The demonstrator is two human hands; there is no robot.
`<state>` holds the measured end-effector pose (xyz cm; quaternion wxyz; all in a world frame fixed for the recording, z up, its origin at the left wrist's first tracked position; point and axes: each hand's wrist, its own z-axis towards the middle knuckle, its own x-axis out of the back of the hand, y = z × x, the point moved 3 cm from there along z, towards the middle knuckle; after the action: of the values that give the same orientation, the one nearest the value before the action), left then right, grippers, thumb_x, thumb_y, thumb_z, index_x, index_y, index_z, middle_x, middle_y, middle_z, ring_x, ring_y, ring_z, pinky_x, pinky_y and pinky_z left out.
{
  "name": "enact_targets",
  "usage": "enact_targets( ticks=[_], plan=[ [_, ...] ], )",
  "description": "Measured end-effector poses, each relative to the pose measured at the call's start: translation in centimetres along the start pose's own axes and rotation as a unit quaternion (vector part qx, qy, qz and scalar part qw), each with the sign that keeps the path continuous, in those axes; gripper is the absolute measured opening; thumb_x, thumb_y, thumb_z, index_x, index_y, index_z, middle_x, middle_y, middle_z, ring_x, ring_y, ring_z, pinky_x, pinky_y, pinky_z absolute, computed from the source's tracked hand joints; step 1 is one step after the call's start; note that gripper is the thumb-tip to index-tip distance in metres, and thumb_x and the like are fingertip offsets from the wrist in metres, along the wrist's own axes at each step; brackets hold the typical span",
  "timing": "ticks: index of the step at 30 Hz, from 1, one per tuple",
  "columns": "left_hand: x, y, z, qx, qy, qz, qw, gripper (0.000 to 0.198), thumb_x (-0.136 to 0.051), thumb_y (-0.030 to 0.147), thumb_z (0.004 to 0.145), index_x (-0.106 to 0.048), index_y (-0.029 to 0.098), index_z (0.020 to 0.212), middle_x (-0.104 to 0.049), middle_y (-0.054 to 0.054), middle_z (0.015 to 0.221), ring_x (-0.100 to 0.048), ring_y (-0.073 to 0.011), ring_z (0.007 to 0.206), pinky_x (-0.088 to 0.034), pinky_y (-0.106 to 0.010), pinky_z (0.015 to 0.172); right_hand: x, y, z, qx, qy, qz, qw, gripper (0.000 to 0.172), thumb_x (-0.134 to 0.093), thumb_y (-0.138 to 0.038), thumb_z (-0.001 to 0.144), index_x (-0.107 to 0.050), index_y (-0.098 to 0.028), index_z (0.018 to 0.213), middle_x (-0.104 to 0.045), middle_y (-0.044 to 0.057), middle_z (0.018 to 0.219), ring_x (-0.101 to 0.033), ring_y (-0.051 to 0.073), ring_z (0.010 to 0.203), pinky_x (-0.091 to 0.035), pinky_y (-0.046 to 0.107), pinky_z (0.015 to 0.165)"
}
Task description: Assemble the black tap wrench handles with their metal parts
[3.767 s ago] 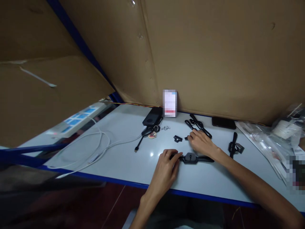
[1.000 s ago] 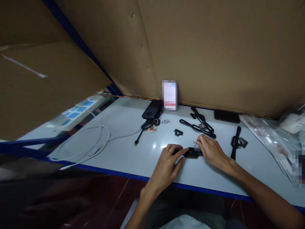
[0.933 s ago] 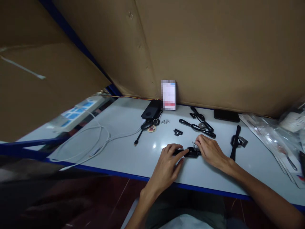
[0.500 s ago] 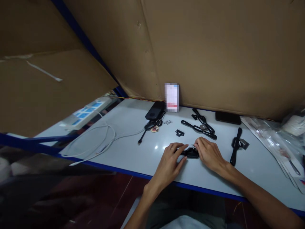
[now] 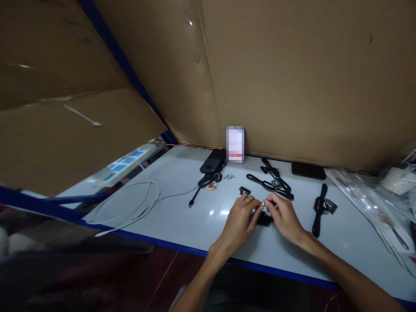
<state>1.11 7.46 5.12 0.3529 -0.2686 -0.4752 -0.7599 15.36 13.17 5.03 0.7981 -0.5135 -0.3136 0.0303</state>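
Head view. Both hands meet at lower centre of the frame, on the white table [image 5: 169, 173]. Most of the black part [image 5: 264, 219] lies hidden under them; only a dark stretch shows between the palms. The left hand [image 5: 239, 219] rests on the part's left end, fingers curled over it. The right hand [image 5: 286, 216] pinches a small silvery piece [image 5: 263, 202] at its fingertips, just above the black part; too small to identify, and whether the left fingertips also touch it cannot be told. Above the hands lie a small black clip [image 5: 244, 190] and black handles [image 5: 271, 184]. Right of the hands lies a black strap piece [image 5: 320, 208]. Plastic bags [image 5: 373, 195] are cut off at the right edge. Cardboard [image 5: 292, 78] fills the upper frame.
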Motion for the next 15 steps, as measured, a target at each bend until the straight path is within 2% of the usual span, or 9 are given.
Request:
enact_targets(
  ticks=[4,6,9,11,15],
  plan=[
    [-0.3,0.2,0.3,-0.015,0.002,0.051,0.999,0.026,-0.048,0.020,0.104,-0.066,0.019,0.086,-0.065,-0.006,0.082,-0.054,-0.0244,0.085,-0.047,-0.038,0.077,0.1,0.7,0.3,-0.052,-0.035,0.104,0.993,0.019,-0.055,-0.040,0.097,-0.059,-0.022,0.093,-0.062,-0.001,0.075,-0.059,0.016,0.066,-0.046,0.026,0.059],
    [-0.2,0.1,0.4,-0.029,-0.014,0.060,0.998,0.025,-0.049,0.020,0.104,-0.068,0.019,0.087,-0.066,-0.006,0.084,-0.055,-0.0251,0.087,-0.048,-0.039,0.077,0.4,0.7,0.5,-0.049,-0.034,0.107,0.992,0.017,-0.058,-0.037,0.094,-0.061,-0.021,0.090,-0.063,-0.001,0.075,-0.059,0.016,0.068,-0.047,0.026,0.061],
    [0.2,-0.8,-0.2,-0.023,-0.025,0.019,0.999,0.018,-0.053,0.025,0.103,-0.070,0.021,0.109,-0.068,-0.007,0.098,-0.058,-0.0248,0.095,-0.051,-0.040,0.084,1.1,0.6,0.7,-0.027,-0.023,0.049,0.998,0.015,-0.060,-0.029,0.093,-0.060,-0.021,0.080,-0.064,-0.001,0.074,-0.059,0.016,0.069,-0.046,0.027,0.064],
    [0.4,-1.8,-1.3,-0.008,-0.027,-0.016,0.999,0.025,-0.055,0.026,0.102,-0.066,0.023,0.124,-0.068,-0.008,0.112,-0.060,-0.0247,0.105,-0.052,-0.042,0.092,1.4,0.5,0.8,-0.020,-0.037,-0.007,0.999,0.013,-0.062,-0.023,0.091,-0.060,-0.021,0.079,-0.065,-0.001,0.072,-0.060,0.016,0.069,-0.045,0.028,0.066],
    [0.4,-3.1,-3.4,0.003,-0.057,-0.029,0.998,0.041,-0.064,0.028,0.098,-0.058,0.026,0.139,-0.063,-0.010,0.134,-0.057,-0.0270,0.123,-0.049,-0.046,0.104,0.9,0.6,0.4,0.013,-0.084,-0.108,0.991,0.013,-0.067,-0.016,0.090,-0.064,-0.021,0.079,-0.067,0.000,0.080,-0.062,0.018,0.079,-0.044,0.031,0.075]
  ],
)
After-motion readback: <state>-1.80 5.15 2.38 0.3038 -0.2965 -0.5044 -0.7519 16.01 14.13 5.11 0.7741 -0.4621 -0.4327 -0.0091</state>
